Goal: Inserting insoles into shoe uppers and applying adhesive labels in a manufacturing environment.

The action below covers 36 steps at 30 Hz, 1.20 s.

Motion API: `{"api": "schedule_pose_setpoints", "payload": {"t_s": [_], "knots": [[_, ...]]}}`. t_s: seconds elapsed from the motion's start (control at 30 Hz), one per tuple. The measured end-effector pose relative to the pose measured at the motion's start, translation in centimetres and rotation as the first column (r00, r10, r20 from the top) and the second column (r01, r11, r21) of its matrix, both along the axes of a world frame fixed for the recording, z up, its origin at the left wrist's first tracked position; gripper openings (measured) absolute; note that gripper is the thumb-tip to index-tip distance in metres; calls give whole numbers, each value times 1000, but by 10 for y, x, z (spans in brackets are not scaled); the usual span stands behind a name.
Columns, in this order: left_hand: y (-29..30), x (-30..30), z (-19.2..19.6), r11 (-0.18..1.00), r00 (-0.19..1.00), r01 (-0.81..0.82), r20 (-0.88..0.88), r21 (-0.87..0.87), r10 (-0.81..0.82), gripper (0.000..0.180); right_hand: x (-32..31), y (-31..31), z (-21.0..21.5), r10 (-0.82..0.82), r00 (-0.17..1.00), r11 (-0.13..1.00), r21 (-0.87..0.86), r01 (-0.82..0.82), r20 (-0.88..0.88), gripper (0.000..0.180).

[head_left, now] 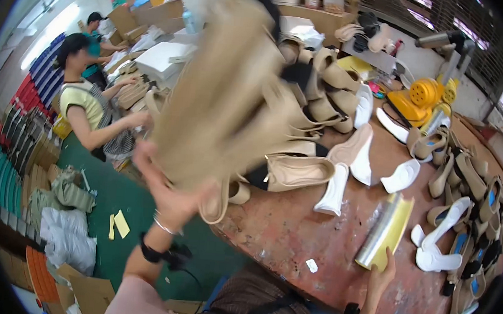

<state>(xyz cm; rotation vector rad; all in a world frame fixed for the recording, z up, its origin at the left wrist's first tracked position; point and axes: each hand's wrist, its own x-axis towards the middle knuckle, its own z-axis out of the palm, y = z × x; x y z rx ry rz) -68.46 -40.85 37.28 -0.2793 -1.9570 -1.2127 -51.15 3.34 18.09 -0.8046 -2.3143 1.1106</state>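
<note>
A tan shoe upper, blurred by motion, is held aloft by the left hand, whose grip is closed around its lower edge; the piece fills the frame from the centre toward 12 o'clock. A thin bracelet and a dark wrist strap are seen on that forearm. At 5 o'clock, a roll with a silvery side and a yellow face is held upright by the right hand, the fingers wrapped about its lower end and the roll resting on the worn reddish tabletop.

Just right of the raised upper, a beige flat shoe is laid on its side, with white insole pieces spread beside it toward 3 o'clock. A heap of beige shoes is piled toward 1 o'clock, and a yellow machine is set beyond it at 2 o'clock. More beige shoes with blue linings are lined along the tabletop's edge at 3 to 4 o'clock.

At 9 o'clock, a co-worker in a yellow top is seen bent over a neighbouring bench, with a second person farther back at 10 o'clock. The green floor below is strewn with scraps and cardboard.
</note>
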Motion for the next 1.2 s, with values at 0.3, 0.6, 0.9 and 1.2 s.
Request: {"api": "schedule_pose_setpoints", "payload": {"t_s": [0.3, 0.6, 0.9, 1.2], "knots": [[-23, -234, 28, 606, 940, -338, -285, -720, 186, 84, -113, -15, 12, 134, 973, 989, -44, -144, -188, 65], [-4, -217, 30, 585, 998, -13, -44, -811, -39, 81, 10, 124, 35, -627, 774, 766, 116, 633, -83, 24], [347, -86, -21, 261, 556, 735, 336, -626, -760, 62, 55, 221, 20, -724, 607, 686, 243, 686, 327, 49], [602, -21, -166, 9, 459, 277, 124, -961, -880, 27, 80, 221, 37, -644, 750, 713, 240, 659, -147, 29]]}}
